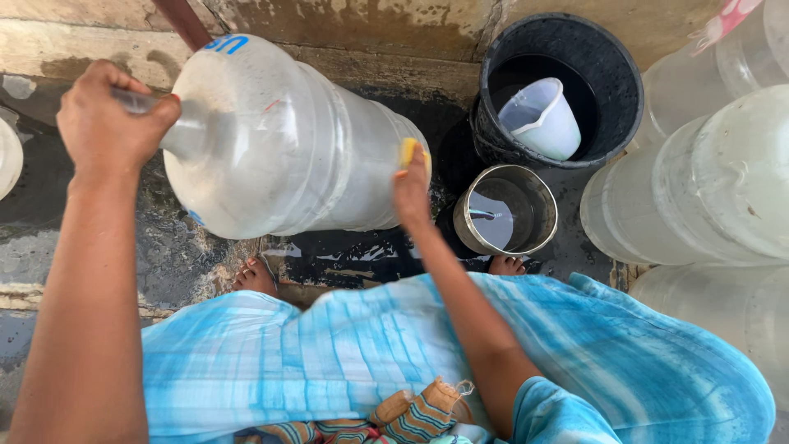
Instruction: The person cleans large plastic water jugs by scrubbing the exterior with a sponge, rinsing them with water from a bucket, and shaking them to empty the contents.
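left hand (107, 115) fingers grip one jug (279, 140) neck — right hand (411, 185) presses one sponge (408, 152)

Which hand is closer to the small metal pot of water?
Right. The right hand, pressing a yellow sponge on the big jug, is beside the metal pot; the left hand grips the jug's neck, far across.

Jug (279, 140) lies left of pot (505, 210); bucket (567, 90) behind holds scoop (542, 119).
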